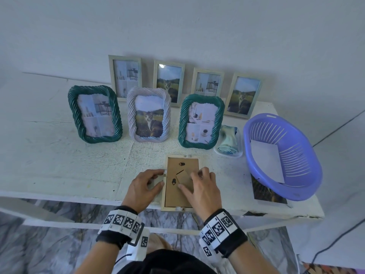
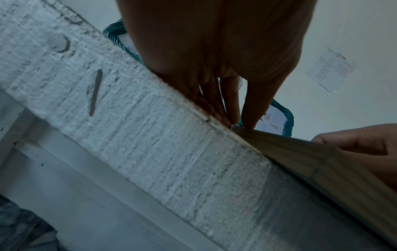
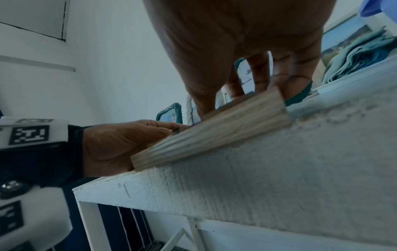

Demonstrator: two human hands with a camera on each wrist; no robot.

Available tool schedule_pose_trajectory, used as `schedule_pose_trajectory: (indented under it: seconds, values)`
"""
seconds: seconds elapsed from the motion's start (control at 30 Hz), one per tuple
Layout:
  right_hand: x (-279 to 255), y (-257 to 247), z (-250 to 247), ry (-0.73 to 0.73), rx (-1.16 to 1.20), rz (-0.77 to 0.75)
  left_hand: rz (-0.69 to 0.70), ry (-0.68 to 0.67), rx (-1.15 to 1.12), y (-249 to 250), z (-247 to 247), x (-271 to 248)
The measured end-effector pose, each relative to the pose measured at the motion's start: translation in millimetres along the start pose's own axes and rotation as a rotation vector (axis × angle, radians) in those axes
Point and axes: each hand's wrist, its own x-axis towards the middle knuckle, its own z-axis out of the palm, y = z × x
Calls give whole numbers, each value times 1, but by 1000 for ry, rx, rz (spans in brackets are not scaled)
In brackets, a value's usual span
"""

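A pale wooden picture frame [image 1: 163,196] lies face down at the table's front edge, its brown backing board [image 1: 173,196] up and its near end hanging slightly over the edge. A cardboard stand flap [image 1: 184,179] is lifted a little off the board. My left hand [image 1: 144,186] pinches the frame's left rail beside a small white tab, thumb and forefinger at the edge. My right hand [image 1: 203,188] lies on the board with spread fingers, thumb on the flap. The wrist views show the ribbed rail [image 2: 322,159] [image 3: 214,130] under the fingertips [image 2: 249,122].
Three twisted frames stand behind: green [image 1: 94,113], lilac [image 1: 149,113], green [image 1: 201,121]. Several pale frames [image 1: 125,76] lean on the wall. A purple basket [image 1: 296,175] with a white sheet sits right, atop a photo print [image 1: 264,190]. A cloth [image 1: 229,143] lies in a small tray.
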Motion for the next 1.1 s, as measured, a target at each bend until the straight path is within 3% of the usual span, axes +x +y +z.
schedule_pose_trajectory:
  seconds: [0.23, 0.43, 0.7, 0.77, 0.93, 1.1]
  values:
    - [6, -4, 2, 32, -94, 7, 9, 4, 5, 1, 1, 0]
    - [8, -2, -2, 30, 62, 86, 29, 23, 9, 2, 3, -1]
    - [0, -6, 8, 66, 10, -40, 37, 14, 11, 1, 3, -1]
    - [-2, -3, 7, 27, 12, -73, 39, 14, 15, 1, 3, -1]
    - [2, 12, -11, -247, 107, -142, 33, 19, 13, 5, 2, -1]
    - [-5, 10, -8, -194, 105, -147, 23, 17, 32, 9, 3, -3]
